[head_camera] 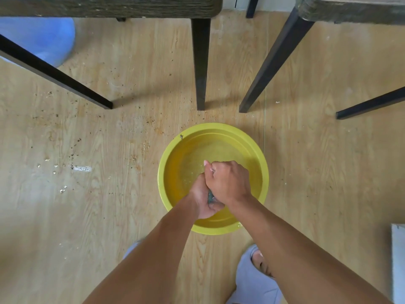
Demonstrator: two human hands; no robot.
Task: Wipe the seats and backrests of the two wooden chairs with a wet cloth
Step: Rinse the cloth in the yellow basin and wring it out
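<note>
A yellow basin [173,154] with shallow water stands on the wooden floor in front of me. Both hands are over it, clenched together on a dark blue-green cloth [210,197], of which only a small strip shows between them. My left hand [202,201] grips the nearer end, my right hand [228,181] wraps the farther end. At the top left is the front edge of one wooden chair seat [109,6] on black legs. The corner of a second chair seat [350,9] is at the top right.
Black chair legs [200,62] reach the floor just beyond the basin. A blue round object [41,38] sits under the left chair. Crumbs and dirt specks are scattered on the floor [87,139] at the left. My slippered foot [254,279] is near the basin. A pale object [397,260] is at the right edge.
</note>
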